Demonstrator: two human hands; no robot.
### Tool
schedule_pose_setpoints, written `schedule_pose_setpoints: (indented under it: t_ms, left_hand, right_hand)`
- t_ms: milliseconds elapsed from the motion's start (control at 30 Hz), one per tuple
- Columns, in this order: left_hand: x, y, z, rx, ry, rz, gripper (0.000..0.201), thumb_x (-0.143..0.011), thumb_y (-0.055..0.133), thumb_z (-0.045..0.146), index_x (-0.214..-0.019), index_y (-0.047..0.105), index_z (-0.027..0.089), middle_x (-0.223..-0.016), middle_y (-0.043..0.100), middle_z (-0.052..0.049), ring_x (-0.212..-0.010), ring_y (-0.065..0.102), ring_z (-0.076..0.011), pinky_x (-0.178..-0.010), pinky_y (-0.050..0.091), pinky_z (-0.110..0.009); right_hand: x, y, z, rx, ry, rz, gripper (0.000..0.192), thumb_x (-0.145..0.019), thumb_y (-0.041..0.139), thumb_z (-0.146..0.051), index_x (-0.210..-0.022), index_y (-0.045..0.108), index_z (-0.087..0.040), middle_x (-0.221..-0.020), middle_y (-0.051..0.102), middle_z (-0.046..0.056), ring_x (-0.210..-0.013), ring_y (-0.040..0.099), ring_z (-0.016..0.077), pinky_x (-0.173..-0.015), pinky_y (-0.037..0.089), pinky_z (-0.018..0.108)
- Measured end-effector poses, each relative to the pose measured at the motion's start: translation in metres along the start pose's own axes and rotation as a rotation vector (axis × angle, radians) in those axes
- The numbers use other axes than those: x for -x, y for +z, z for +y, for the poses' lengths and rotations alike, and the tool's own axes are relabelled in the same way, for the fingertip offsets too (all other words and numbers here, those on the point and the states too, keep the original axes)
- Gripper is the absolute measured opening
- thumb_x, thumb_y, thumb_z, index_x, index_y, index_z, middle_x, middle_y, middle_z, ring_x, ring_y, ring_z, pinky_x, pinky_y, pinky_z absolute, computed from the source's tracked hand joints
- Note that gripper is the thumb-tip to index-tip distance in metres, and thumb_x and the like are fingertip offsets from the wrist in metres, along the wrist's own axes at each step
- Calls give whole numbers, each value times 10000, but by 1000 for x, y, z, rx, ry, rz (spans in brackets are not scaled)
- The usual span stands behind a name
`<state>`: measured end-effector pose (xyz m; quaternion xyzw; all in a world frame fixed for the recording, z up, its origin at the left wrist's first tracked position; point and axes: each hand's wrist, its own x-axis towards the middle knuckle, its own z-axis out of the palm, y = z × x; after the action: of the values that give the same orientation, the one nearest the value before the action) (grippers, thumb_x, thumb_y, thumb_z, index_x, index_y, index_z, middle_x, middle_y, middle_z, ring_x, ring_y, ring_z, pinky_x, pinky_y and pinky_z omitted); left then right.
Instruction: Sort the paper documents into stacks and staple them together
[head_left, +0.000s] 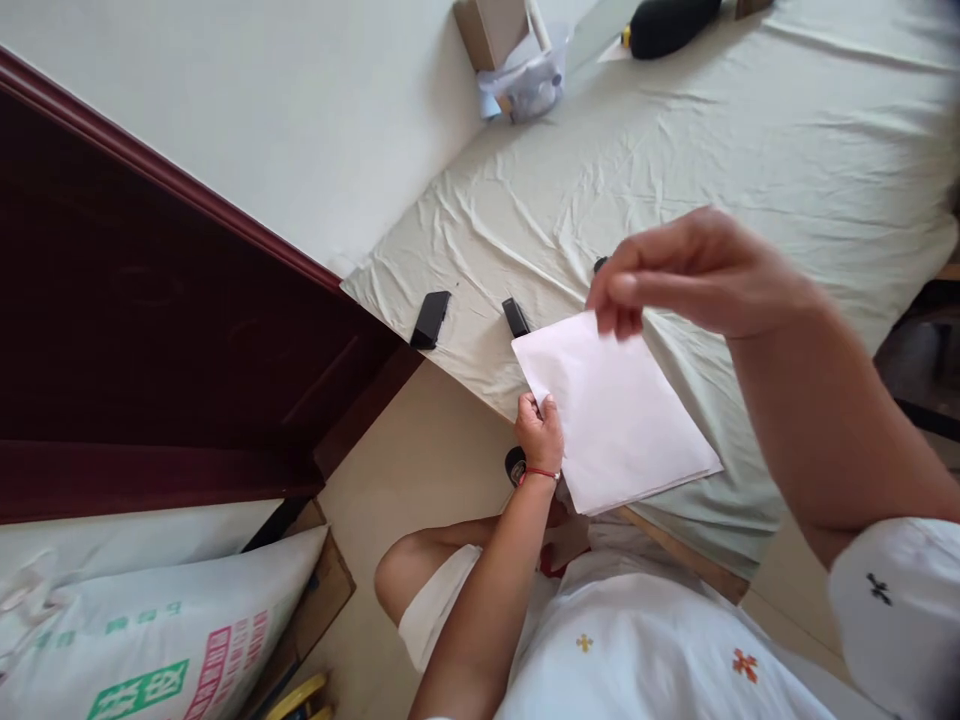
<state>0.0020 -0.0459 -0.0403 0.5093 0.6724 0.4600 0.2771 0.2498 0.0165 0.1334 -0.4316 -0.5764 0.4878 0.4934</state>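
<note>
I have my left hand (539,430) pinching the near corner of the white paper (615,415) and my right hand (690,275) pinching its far edge over the cloth-covered surface (750,150); it looks light, floppy, easily creased, so I'd grip opposite edges.

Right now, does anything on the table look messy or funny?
Yes. The cloth over the table is wrinkled all over. The paper lies crooked at the table's near edge, held by the left hand and pinched at its top by the right hand.
</note>
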Motion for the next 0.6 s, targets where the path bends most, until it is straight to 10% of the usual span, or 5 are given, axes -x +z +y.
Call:
schedule_pose_setpoints:
  t_ms: [133, 300, 600]
  left_hand:
    - [-1, -6, 0, -13, 68, -17, 155, -927, 555, 334, -851, 466, 232, -715, 558, 20, -674, 532, -166, -687, 402, -276]
    - [-1, -15, -2, 56, 85, -100, 232, -939, 567, 440, -896, 471, 233, -843, 643, -21, -796, 617, -186, -772, 459, -290]
    - [3, -21, -9, 243, 12, -203, 326, -915, 669, 497, -984, 508, 221, -986, 699, -36, -931, 679, -178, -915, 515, -300]
  right_hand:
    - [-2, -17, 57, 192, 63, 319, 187, -893, 707, -397, -864, 695, -213, -791, 682, 40, -658, 595, 132, -656, 580, 309]
    - [7, -22, 135, 217, 169, 218, 465, -826, 701, -641, -1038, 668, -228, -918, 699, 62, -836, 670, 199, -717, 621, 367]
    - [11, -3, 157, 305, 135, 204, 649, -866, 623, -672, -1345, 560, -239, -998, 728, 70, -706, 642, 181, -646, 534, 333]
